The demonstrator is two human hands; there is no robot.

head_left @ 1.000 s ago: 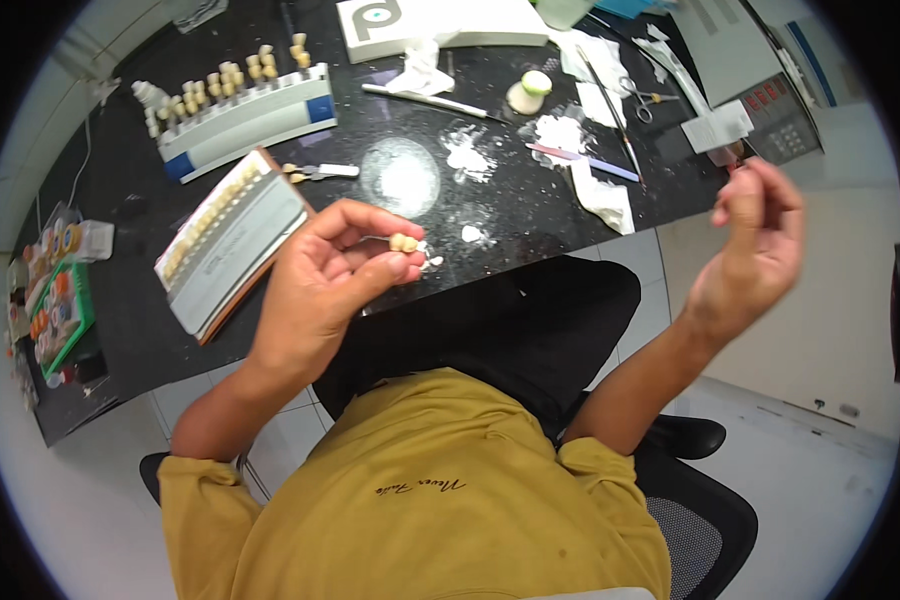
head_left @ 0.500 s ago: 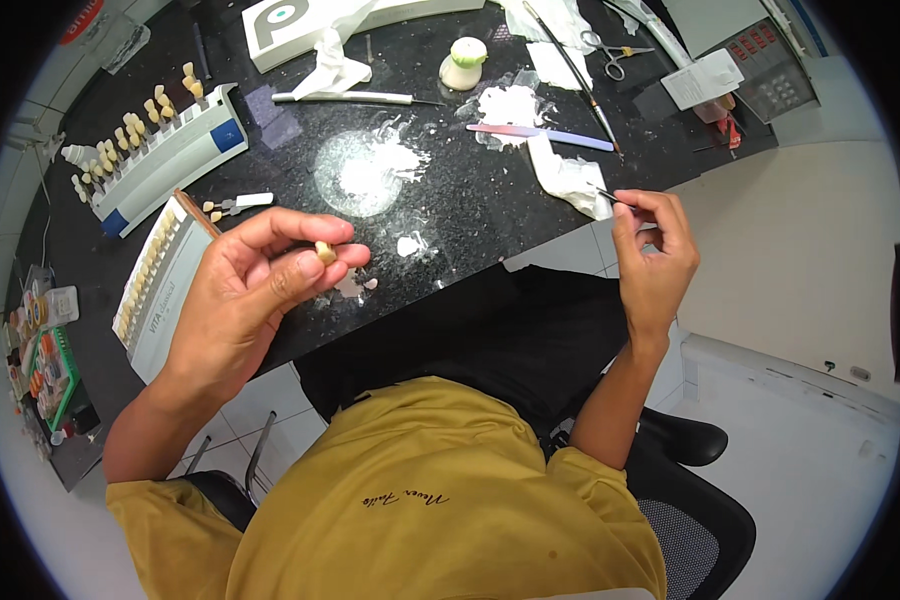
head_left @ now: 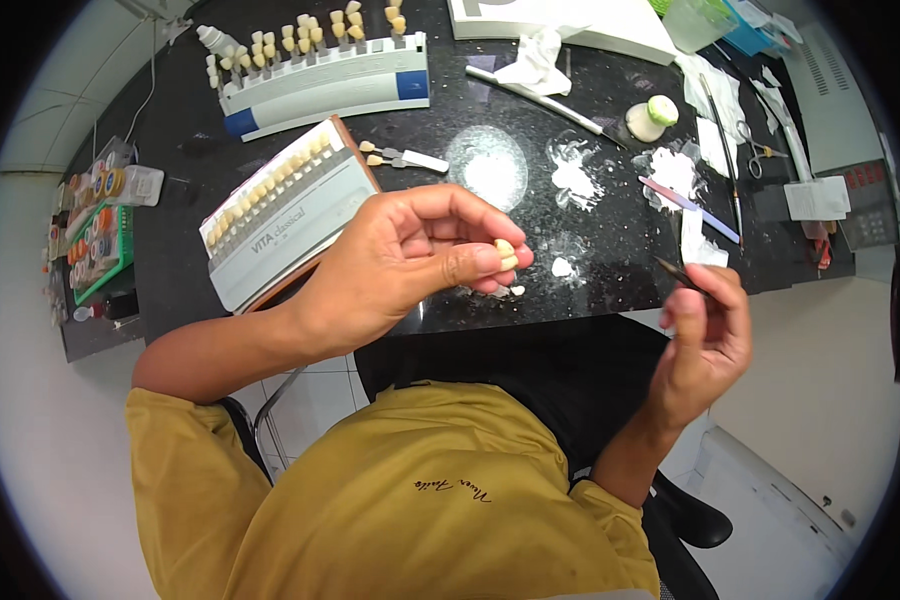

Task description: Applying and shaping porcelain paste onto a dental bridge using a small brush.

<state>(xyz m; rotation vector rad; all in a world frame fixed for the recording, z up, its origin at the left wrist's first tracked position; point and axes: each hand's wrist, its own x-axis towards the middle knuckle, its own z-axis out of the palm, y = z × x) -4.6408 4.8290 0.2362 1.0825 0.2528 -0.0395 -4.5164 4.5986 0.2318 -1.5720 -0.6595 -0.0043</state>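
Between the thumb and fingertips of my left hand is a small yellowish tooth crown, held above the front part of the dark worktop. My right hand pinches a thin brush near its dark tip, which points left toward the crown. A gap separates the tip from the crown. Just beyond the right hand lies a crumpled white tissue. A shade guide with a row of tooth samples lies left of my left hand, partly behind the forearm. Small pale bits sit on the worktop under the left fingers.
A second shade guide stands farther back, with loose shade tabs nearby. White powder patches, a white-handled brush, a purple-handled tool, a small jar and scissors occupy the worktop. A green basket stands far left.
The view has turned left, so the worktop sits farther right. My right hand's brush has moved off the tissue and now points left. My left hand still holds the crown, tilted differently.
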